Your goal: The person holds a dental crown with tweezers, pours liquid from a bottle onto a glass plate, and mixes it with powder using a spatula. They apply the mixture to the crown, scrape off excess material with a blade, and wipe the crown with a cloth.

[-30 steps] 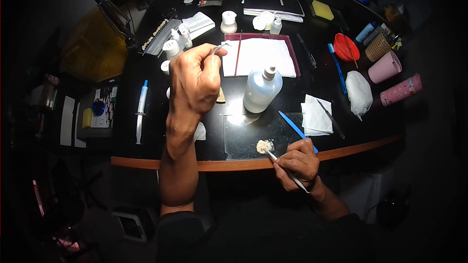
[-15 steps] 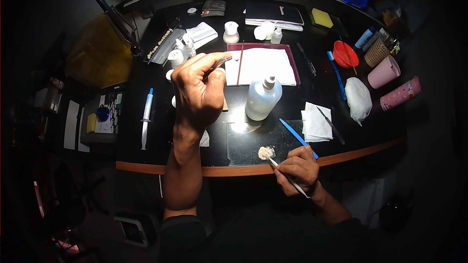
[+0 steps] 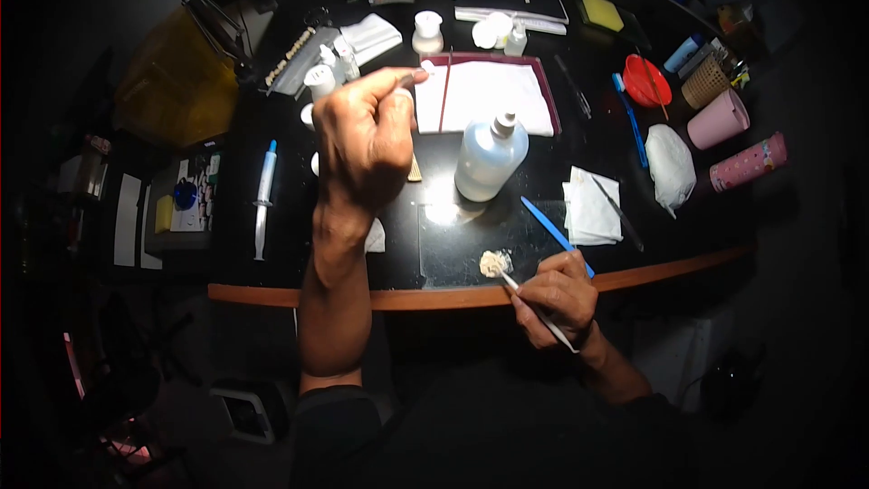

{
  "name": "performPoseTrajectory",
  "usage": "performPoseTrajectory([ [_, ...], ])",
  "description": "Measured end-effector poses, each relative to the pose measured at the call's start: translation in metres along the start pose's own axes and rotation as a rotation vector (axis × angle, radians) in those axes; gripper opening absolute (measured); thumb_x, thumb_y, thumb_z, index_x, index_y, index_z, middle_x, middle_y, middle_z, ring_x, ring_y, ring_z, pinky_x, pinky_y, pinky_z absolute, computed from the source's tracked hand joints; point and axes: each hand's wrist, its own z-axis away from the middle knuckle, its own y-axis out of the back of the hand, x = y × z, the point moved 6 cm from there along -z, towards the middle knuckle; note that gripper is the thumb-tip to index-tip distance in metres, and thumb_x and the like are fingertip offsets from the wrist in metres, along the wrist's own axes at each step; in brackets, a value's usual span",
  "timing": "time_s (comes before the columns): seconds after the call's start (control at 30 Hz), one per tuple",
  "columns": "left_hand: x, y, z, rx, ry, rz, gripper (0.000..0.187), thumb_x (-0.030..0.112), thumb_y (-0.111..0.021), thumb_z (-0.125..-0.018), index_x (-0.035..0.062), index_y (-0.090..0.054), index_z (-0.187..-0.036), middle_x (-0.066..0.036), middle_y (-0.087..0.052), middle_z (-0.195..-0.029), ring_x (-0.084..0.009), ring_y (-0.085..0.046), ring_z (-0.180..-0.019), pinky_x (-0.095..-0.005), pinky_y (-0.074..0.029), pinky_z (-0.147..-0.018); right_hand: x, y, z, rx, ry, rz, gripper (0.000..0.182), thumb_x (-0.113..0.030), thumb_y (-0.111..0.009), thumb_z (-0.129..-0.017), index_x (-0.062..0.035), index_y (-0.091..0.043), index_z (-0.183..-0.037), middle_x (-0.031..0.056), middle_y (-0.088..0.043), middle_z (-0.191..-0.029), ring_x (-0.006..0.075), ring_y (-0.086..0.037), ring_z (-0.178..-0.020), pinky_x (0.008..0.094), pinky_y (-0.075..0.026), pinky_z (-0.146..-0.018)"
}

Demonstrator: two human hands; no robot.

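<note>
My left hand (image 3: 367,136) is raised over the middle-left of the table, its fingers closed in a pinch. At its fingertips shows a small whitish piece (image 3: 427,65), too small to name. My right hand (image 3: 557,299) grips a slim white spatula (image 3: 548,321) near the front edge. The tool's tip meets a lump of cream-coloured paste (image 3: 493,263), which lies on a dark glassy slab (image 3: 444,254). Beside my right hand lies a blue plastic stick (image 3: 545,222), partly hidden by the fingers. A translucent squeeze bottle (image 3: 489,163) stands upright behind the slab.
A maroon tray (image 3: 550,100) with white paper and a thin brush (image 3: 446,95) lies farther back. On the left are a syringe (image 3: 266,186) and small bottles (image 3: 319,81). Folded tissue (image 3: 593,208), a red bowl (image 3: 644,80) and a pink cup (image 3: 720,119) stand right.
The whole view has tilted, so the table sits slightly higher in the picture. Both hands keep their grips, and the spatula's tip stays at the paste.
</note>
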Motion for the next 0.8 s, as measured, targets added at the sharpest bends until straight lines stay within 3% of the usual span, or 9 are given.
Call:
performPoseTrajectory([
  [0.33, -0.007, 0.000, -0.002, 0.000, -0.036, -0.022, 0.035, 0.016, -0.049, -0.089, -0.0034, -0.079, -0.088, -0.006, -0.059, -0.054, -0.0108, -0.057, -0.050, -0.0281, -0.045, -0.051, 0.005, -0.003, 0.005, 0.027, -0.051, 0.000, 0.018, 0.002, -0.075, -0.067, -0.0082, -0.067, -0.080, -0.0002, -0.064, -0.066, 0.0183, -0.057, -0.066, 0.0331, -0.038, -0.067],
  [0.37, -0.007, 0.000, -0.003, -0.003, -0.046, -0.020, 0.034, 0.016, -0.049, -0.089, -0.0030, -0.074, -0.077, -0.006, -0.057, -0.052, -0.0116, -0.056, -0.049, -0.0290, -0.046, -0.052, 0.004, -0.003, 0.005, 0.030, -0.047, 0.005, 0.018, 0.002, -0.075, -0.067, -0.0082, -0.068, -0.080, -0.0002, -0.064, -0.066, 0.0182, -0.057, -0.066, 0.0331, -0.038, -0.067],
  [0.47, -0.009, 0.001, -0.001, -0.023, -0.057, -0.072, 0.034, 0.013, -0.047, -0.088, -0.0079, -0.073, -0.079, -0.003, -0.062, -0.062, -0.0012, -0.033, -0.049, -0.0236, -0.024, -0.047, 0.004, -0.005, 0.004, 0.023, -0.038, 0.013, 0.018, 0.001, -0.077, -0.068, -0.0081, -0.069, -0.080, -0.0002, -0.066, -0.067, 0.0177, -0.057, -0.067, 0.0330, -0.038, -0.067],
  [0.67, -0.010, 0.000, -0.001, 0.005, -0.089, -0.077, 0.033, 0.012, -0.048, -0.087, -0.0076, -0.074, -0.082, -0.001, -0.059, -0.062, -0.0008, -0.033, -0.049, -0.0231, -0.025, -0.048, 0.005, -0.007, 0.005, 0.005, -0.032, 0.028, 0.018, 0.000, -0.078, -0.067, -0.0085, -0.069, -0.080, -0.0009, -0.067, -0.069, 0.0170, -0.058, -0.068, 0.0329, -0.037, -0.069],
  [0.8, -0.012, 0.000, -0.001, -0.009, -0.052, -0.081, 0.033, 0.013, -0.048, -0.087, -0.0075, -0.074, -0.080, -0.004, -0.068, -0.070, -0.0010, -0.035, -0.050, -0.0231, -0.026, -0.047, 0.005, -0.006, 0.006, 0.003, -0.018, 0.038, 0.018, 0.001, -0.078, -0.067, -0.0087, -0.069, -0.080, -0.0011, -0.067, -0.069, 0.0167, -0.058, -0.068, 0.0328, -0.037, -0.069],
])
